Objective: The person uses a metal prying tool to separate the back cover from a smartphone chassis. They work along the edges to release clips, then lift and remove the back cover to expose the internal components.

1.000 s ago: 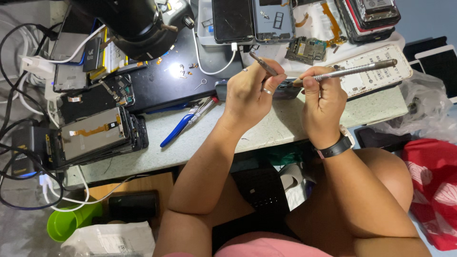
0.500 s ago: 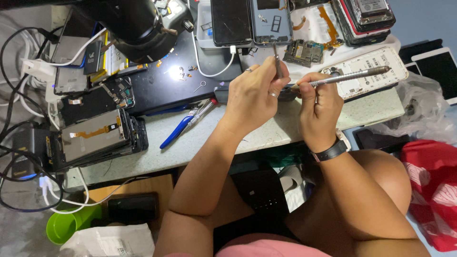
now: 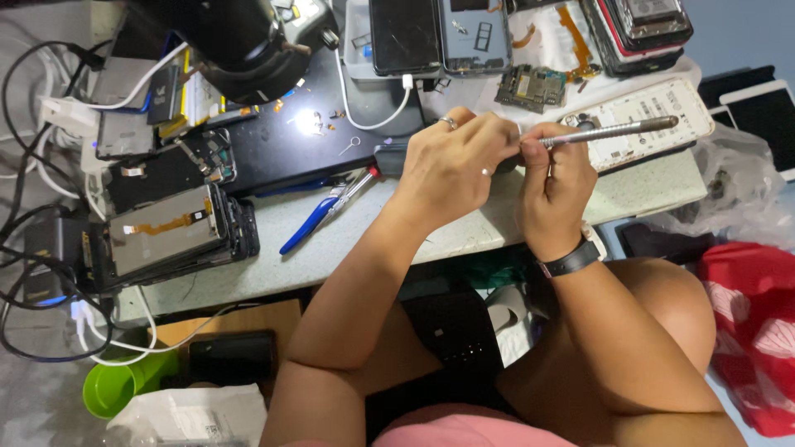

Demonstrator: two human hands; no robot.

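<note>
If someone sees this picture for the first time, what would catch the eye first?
Probably the two hands meeting at the middle of the bench: the right hand holds a slim metal tool, the left hand closes beside it. Next, the stack of opened phones at the left, and the red cloth at the lower right.

Both hands meet at frame centre above the bench edge [image 3: 348, 248]: left hand [image 3: 451, 165] touching right hand [image 3: 553, 186], which holds a metal tool [image 3: 613, 131] pointing right. Stacked phones [image 3: 166, 232] lie left, pliers [image 3: 323, 213] between, circuit board [image 3: 530, 85] behind.
</note>
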